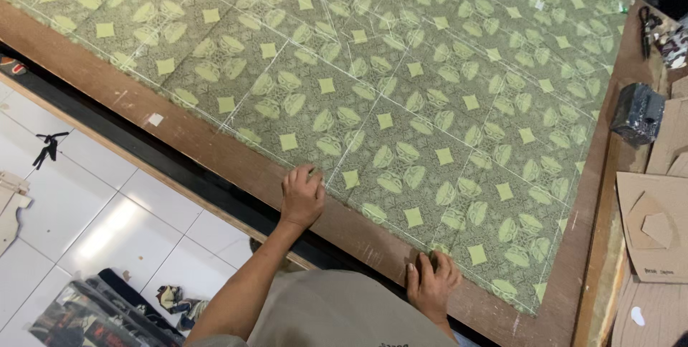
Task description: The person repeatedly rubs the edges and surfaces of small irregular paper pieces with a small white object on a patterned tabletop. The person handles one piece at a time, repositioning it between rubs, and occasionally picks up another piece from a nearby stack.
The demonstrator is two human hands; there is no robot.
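Green patterned fabric [401, 96] lies spread flat over a long wooden table [236, 164], and it fills most of the view from 9 o'clock up to 2 o'clock. It has light green squares and leaf shapes, with thin chalk lines [373, 114] drawn across it. The flat spread likely keeps the cloth smooth so the lines stay straight.

The left hand [302, 196] rests palm down at the near edge of the cloth, near 7 o'clock, fingers loosely together, holding nothing. The right hand [431, 282] presses flat on the same edge at 5 o'clock, fingers a bit spread, also holding nothing. Both hands seem to hold the edge down so it does not slip.

At 3 o'clock sit a small dark box [638, 112] and brown cardboard pattern pieces [656, 225]. Black scissors [648, 28] lie at 2 o'clock. Cloth scraps [175, 298] lie on the white tile floor [93, 203] at 8 o'clock.
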